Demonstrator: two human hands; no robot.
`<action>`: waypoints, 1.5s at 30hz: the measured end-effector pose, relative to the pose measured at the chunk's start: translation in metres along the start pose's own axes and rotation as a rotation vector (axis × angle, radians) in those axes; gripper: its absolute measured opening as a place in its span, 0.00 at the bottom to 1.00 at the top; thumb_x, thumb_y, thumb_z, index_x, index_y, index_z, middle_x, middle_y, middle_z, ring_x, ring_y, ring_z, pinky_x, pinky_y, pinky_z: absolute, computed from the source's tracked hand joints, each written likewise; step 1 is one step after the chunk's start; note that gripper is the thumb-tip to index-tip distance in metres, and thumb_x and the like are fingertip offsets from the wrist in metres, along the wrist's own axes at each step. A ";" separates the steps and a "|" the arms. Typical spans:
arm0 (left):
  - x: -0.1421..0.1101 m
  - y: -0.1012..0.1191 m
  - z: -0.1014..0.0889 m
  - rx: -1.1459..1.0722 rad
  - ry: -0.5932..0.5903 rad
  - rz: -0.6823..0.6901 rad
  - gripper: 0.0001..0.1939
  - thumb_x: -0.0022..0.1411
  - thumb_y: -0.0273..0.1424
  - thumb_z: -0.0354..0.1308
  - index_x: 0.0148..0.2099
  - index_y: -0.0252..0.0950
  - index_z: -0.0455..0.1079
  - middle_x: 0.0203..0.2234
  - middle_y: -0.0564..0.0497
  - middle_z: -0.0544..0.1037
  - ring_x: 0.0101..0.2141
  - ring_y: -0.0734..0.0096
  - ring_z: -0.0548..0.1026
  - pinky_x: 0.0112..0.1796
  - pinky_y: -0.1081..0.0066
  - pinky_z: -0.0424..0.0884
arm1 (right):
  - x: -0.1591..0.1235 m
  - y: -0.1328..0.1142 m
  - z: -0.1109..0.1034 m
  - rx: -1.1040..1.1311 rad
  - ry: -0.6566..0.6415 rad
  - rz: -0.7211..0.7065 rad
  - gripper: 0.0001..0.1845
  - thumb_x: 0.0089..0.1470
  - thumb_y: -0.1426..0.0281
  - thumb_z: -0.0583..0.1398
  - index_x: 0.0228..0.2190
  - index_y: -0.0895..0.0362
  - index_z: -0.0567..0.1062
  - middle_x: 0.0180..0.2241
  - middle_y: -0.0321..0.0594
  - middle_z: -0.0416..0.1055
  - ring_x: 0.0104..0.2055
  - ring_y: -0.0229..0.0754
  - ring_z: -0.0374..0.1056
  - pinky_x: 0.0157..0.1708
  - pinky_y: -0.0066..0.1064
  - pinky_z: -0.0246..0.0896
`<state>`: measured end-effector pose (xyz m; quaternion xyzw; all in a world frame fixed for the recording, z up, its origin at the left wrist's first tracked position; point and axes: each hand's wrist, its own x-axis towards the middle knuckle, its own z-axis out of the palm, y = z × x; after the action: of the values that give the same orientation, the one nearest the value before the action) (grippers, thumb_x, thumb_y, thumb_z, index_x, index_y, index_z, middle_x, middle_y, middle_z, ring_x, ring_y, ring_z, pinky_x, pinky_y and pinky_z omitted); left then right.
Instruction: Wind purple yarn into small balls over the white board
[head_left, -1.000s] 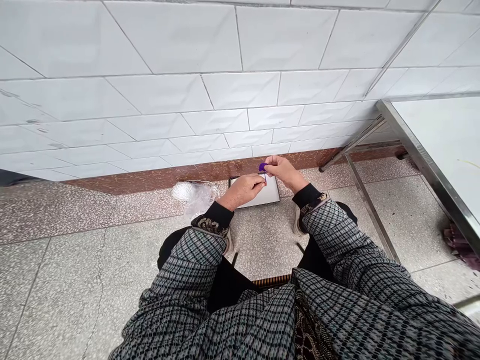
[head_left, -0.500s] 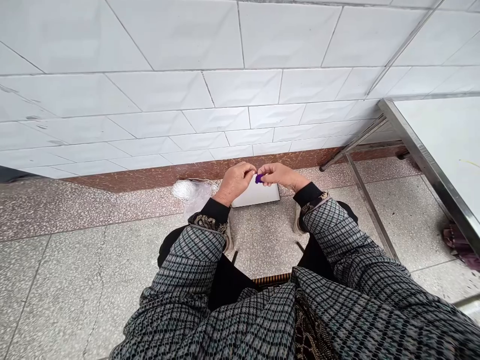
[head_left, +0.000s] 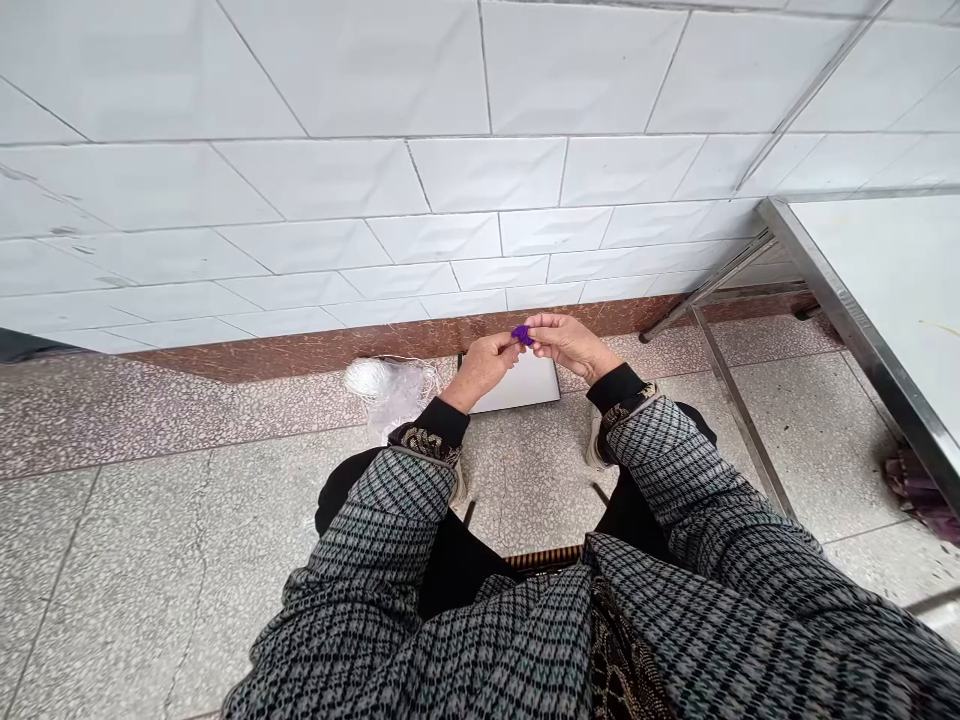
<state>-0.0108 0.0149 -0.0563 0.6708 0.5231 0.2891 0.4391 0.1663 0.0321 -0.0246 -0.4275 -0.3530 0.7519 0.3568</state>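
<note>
held a small purple piece (head_left: pixel 522 335) in the air with two bare hands, above a white tray (head_left: pixel 525 388) on a speckled floor (head_left: pixel 225 540). pinched the left side of the piece between thumb and fingers of the left hand (head_left: pixel 484 370). grasped the right side between thumb and fingers of the right hand (head_left: pixel 571 345), with the upper fingers reaching out over its top. had both sets of fingertips close together, just apart across the piece. hid part of the tray's far side behind the hands, but showed its plain white face and dark edge.

had a ball of white string (head_left: pixel 367 377) and a crumpled clear bag (head_left: pixel 401 395) together on the floor, left of the tray and near the brown skirting (head_left: pixel 300 358). faced a wall of white tiles (head_left: pixel 450 240). wore a checked coat (head_left: pixel 517 640) with black cuffs (head_left: pixel 442 425) over black trousers (head_left: pixel 465 570), with a pale shoe (head_left: pixel 596 450) partly in sight below the right cuff. showed between the knees a striped edge (head_left: pixel 544 562) of something mostly hidden. had at right a white surface (head_left: pixel 885 260) on a metal frame (head_left: pixel 739 415), well apart from the hands, with a dark reddish cloth (head_left: pixel 922 490) beneath.
</note>
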 end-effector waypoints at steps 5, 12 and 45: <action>-0.004 0.002 0.008 0.114 -0.116 0.106 0.10 0.63 0.27 0.52 0.34 0.35 0.75 0.25 0.53 0.77 0.26 0.71 0.72 0.32 0.72 0.67 | 0.005 0.003 0.004 -0.056 0.146 -0.132 0.08 0.47 0.81 0.65 0.31 0.60 0.75 0.24 0.31 0.72 0.20 0.29 0.63 0.23 0.23 0.62; -0.010 0.002 0.003 0.298 -0.120 0.389 0.11 0.67 0.28 0.52 0.36 0.35 0.75 0.33 0.47 0.79 0.36 0.65 0.77 0.40 0.69 0.71 | 0.013 0.010 -0.002 -0.486 0.266 -0.212 0.09 0.47 0.83 0.63 0.25 0.58 0.72 0.20 0.29 0.69 0.19 0.30 0.63 0.22 0.24 0.59; -0.005 0.002 -0.022 0.262 0.101 0.262 0.11 0.64 0.30 0.53 0.35 0.36 0.75 0.32 0.48 0.81 0.36 0.65 0.76 0.41 0.68 0.71 | -0.001 0.007 0.001 -0.514 -0.187 -0.046 0.11 0.50 0.86 0.62 0.31 0.58 0.72 0.23 0.34 0.75 0.22 0.32 0.71 0.26 0.24 0.69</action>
<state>-0.0303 0.0166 -0.0442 0.7691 0.4860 0.3065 0.2798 0.1643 0.0276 -0.0301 -0.4247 -0.5730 0.6656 0.2196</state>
